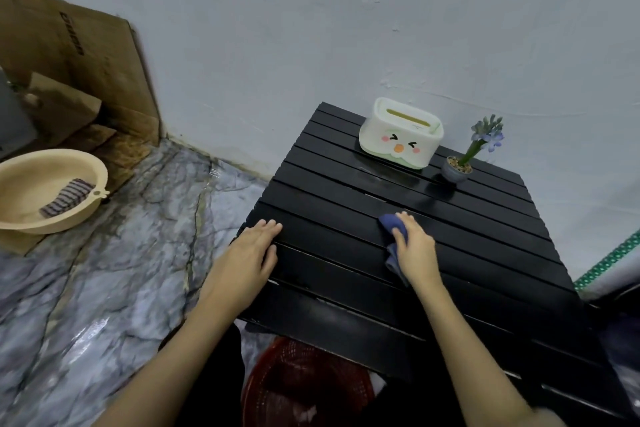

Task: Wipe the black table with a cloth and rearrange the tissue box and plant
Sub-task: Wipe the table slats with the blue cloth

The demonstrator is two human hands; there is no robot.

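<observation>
While the right hand [415, 246] presses a blue cloth [393, 222] onto the black table [346, 253], fingers curled and clamped on it, the left hand [254, 250] lies flat on the table's left edge, fingers together, holding nothing. Cloth sits mid-table, right of centre. Tissue box [401, 133], white with a cartoon face, stands at the table's far edge by the wall. Plant [467, 152] in a small grey pot is just right of the box, apart from it. Beige basin [52, 191] on the floor, well left of the table; red basket [304, 388] under the table's near edge.
</observation>
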